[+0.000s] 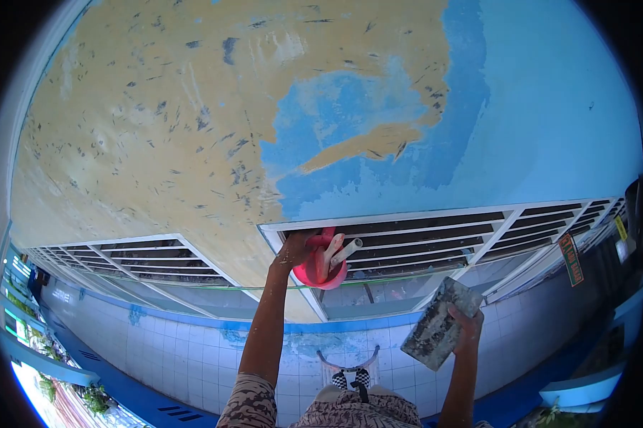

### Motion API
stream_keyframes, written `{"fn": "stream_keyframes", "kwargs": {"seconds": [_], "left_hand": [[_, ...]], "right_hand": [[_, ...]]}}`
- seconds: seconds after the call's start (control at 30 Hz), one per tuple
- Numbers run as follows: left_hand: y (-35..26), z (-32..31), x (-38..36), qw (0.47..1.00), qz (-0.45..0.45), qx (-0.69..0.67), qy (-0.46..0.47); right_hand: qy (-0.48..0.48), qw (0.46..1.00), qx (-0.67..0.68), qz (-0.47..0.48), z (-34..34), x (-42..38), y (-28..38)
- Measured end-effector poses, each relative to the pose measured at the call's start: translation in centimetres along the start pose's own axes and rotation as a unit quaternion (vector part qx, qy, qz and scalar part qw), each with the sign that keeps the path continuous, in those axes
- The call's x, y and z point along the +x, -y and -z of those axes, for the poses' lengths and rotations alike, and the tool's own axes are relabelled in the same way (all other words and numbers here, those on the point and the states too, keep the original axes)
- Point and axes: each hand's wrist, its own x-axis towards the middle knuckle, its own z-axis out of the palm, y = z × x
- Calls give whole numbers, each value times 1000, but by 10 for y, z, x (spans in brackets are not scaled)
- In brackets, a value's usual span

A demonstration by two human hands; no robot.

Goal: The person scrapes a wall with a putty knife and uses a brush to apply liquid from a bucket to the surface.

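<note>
My left hand [298, 247] reaches up to a pink plastic dipper [308, 275] at the window's top left corner. Its fingers appear closed at the dipper's upper edge, partly hidden in shadow. A white tube [347, 252] and a pale, pink-stained handle [331, 251] stick out of the dipper. My right hand [467, 328] is closed on a flat rectangular block [442, 321], mottled grey and worn, held tilted away from the wall. Above both hands, the wall has tan scraped areas [157, 128] with dark marks, beside blue paint [542, 107].
Slatted windows [421, 242] run along the wall, with another slatted window [139, 257] at left. Far below lies a tiled floor [193, 357]. Checkered shoes [350, 378] show beneath me, near the ends of a light frame [376, 352]. A small sign [571, 260] hangs at right.
</note>
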Motion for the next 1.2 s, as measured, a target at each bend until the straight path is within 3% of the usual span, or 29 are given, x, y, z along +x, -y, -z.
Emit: {"fn": "stream_keyframes", "kwargs": {"seconds": [0.03,0.1,0.17,0.23,0.3,0.37,0.4,0.5,0.57,0.6,0.63,0.7,0.73,0.77,0.8,0.87,1.0,1.13,1.17,1.2], "left_hand": [[3,-1,0,1000,-3,-3,5],[9,-5,2,991,-98,80,-45],[10,-6,4,994,-103,13,-45],[12,0,5,996,-45,-20,80],[14,-4,8,997,-65,-9,34],[5,2,5,998,-9,28,53],[6,-2,6,999,17,-19,37],[4,-2,4,1000,1,-17,19],[4,-1,3,1000,12,-13,24],[1,2,5,998,41,-38,39],[-5,4,3,994,70,-62,58],[-8,5,7,994,83,-48,60],[4,0,10,999,30,-25,25],[13,-6,5,1000,-20,0,3],[10,-3,4,998,34,-37,43],[5,-1,4,998,30,-27,39],[5,-1,4,994,74,-64,58],[8,-3,3,999,23,-26,32],[9,-5,3,999,24,-33,23],[10,-6,2,999,18,-39,19]], "right_hand": [[-7,1000,0,0,8,-6,9],[-28,997,-49,45,20,-24,31],[-7,996,-64,56,28,-36,48],[-30,993,-85,74,28,-47,58],[-49,990,-102,82,24,-56,65],[-35,990,-89,101,16,-60,68],[-32,992,-82,87,16,-58,64],[14,1000,4,7,38,-25,7],[18,994,-51,-93,72,13,-71],[-72,921,-383,1,90,27,-125],[-146,726,-666,94,112,33,-179],[-148,758,-613,169,167,32,-252],[-199,872,-445,51,139,15,-228],[-195,871,-449,45,133,6,-221],[-158,911,-380,20,128,-3,-219],[-100,966,-231,-57,102,-9,-198],[-35,988,-118,-91,58,-9,-155],[3,989,10,-148,23,-5,-127],[13,989,11,-144,30,1,-138],[21,987,-143,-75,41,10,-157]]}}
